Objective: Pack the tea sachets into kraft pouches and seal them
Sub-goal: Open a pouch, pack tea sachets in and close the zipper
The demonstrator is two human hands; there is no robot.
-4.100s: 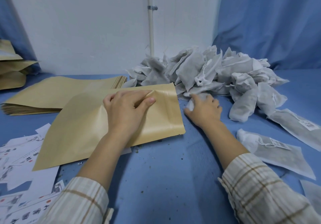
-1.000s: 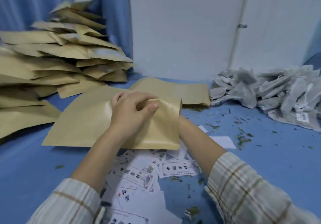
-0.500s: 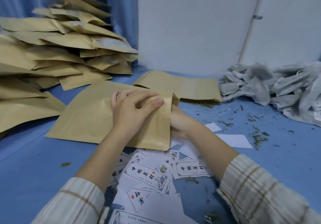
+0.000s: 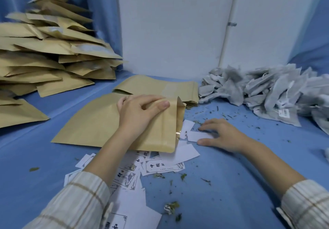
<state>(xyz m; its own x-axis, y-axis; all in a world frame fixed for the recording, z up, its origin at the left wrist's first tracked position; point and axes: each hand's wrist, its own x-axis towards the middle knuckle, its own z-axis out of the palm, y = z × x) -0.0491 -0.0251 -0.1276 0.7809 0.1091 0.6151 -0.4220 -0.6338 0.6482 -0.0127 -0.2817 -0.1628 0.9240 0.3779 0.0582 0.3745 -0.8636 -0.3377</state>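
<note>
On the blue table (image 4: 240,184), at centre, a kraft pouch (image 4: 99,123) lies flat with its open mouth toward the right. The left hand (image 4: 140,115) rests on the pouch near the mouth; its thumb and curled fingers pinch the upper layer, so the mouth edge stands lifted and folded up at the top right corner. The lower right corner of the pouch overlaps a scatter of cards (image 4: 160,166).

The right hand (image 4: 222,134) lies palm down on the table just right of the pouch mouth, apart from the pouch. Its fingers are spread and fairly straight, with the fingertips touching a small white card (image 4: 197,136). It holds nothing.

Behind the pouch, a flat stack of pouches (image 4: 160,88) lies against the white wall (image 4: 174,29). At far left, a tall pile (image 4: 49,51) of pouches leans in overlapping layers. At right, a heap of sachets (image 4: 267,88) in grey-white mesh lies on the table, well apart from both hands; one sachet shows a tag on a string.

Printed and blank white cards extend from under the pouch toward the near edge. Loose tea leaf (image 4: 217,111) fragments are strewn across the table between the pouch and the sachets. Both forearms wear striped sleeves (image 4: 80,205).
</note>
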